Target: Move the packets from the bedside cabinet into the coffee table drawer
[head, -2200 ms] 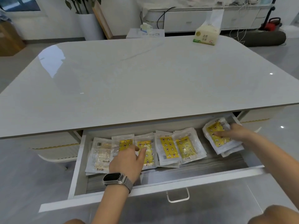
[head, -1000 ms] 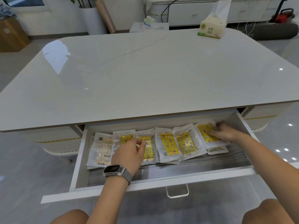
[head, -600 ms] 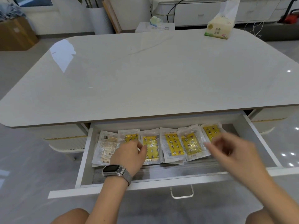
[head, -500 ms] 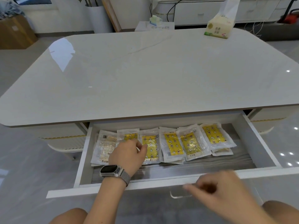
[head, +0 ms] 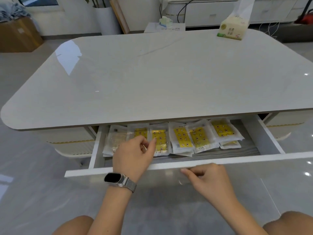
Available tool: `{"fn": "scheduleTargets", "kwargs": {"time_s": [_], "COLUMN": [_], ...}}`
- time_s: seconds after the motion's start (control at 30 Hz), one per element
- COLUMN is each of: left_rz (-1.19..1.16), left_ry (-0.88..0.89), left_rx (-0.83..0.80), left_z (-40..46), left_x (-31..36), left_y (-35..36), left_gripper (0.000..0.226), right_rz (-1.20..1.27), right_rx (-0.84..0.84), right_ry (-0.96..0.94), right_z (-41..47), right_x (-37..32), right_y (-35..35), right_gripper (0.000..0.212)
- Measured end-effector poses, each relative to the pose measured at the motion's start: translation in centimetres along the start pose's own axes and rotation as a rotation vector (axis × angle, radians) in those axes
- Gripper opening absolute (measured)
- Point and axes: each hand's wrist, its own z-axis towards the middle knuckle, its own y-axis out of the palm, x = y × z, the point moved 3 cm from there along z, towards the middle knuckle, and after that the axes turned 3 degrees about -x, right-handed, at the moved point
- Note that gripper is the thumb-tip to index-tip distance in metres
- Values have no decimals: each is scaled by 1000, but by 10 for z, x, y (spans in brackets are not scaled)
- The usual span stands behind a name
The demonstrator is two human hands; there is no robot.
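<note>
Your one head-worn view looks forward and down, close over the open drawer [head: 264,133], the glossy surface [head: 152,78] stretching beyond.

Left hand [head: 133,156] reaches forward, fingers loosely curled, thumb and forefinger tips nearly meeting (a watch on that wrist). Right hand [head: 209,179] sits lower and nearer, knuckles up, fingers curled under, forearm angling in from the lower right.
</note>
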Motion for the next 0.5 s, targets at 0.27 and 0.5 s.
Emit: {"fn": "scheduleTargets", "kwargs": {"time_s": [0.27,0.5], "left_rz": [-106,13], "left_ry": [5,-57], "left_rx": [65,-245], "left_z": [-5,-2], "left_x": [-1,-14], "left_y": [-6,11], "left_gripper": [36,18], "right_rz": [-117,-159], "right_rx": [-47,-25], "right_ry": [27,36], "right_z": [55,90], "right_x": [-6,-15], "right_y": [10,11], "right_gripper": [33,38]}}
